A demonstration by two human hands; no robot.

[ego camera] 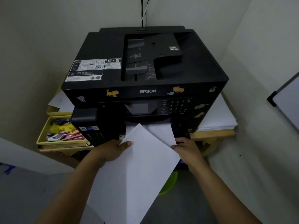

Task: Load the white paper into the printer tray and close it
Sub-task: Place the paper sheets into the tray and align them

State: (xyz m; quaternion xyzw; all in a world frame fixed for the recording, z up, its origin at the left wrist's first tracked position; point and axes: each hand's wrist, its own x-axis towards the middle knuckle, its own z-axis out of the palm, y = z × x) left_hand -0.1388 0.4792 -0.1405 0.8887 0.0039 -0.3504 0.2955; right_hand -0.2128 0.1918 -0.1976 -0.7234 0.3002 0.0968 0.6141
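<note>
A black Epson printer (145, 73) stands on a wooden stand in a corner. In front of its lower opening I hold a stack of white paper (137, 167), tilted so one corner points at the opening. My left hand (111, 151) grips the stack's left edge, thumb on top. My right hand (186, 149) grips the right edge close to the printer's front. More white paper (161, 131) lies in the opening behind the held stack. The tray itself is hidden by the paper and my hands.
A yellow box (48, 138) of pens and small items sits left of the printer. A pile of white sheets (221, 117) lies on the wooden stand (212, 135) to the right. A whiteboard (284, 94) leans at far right. A green basket (168, 183) is on the floor below.
</note>
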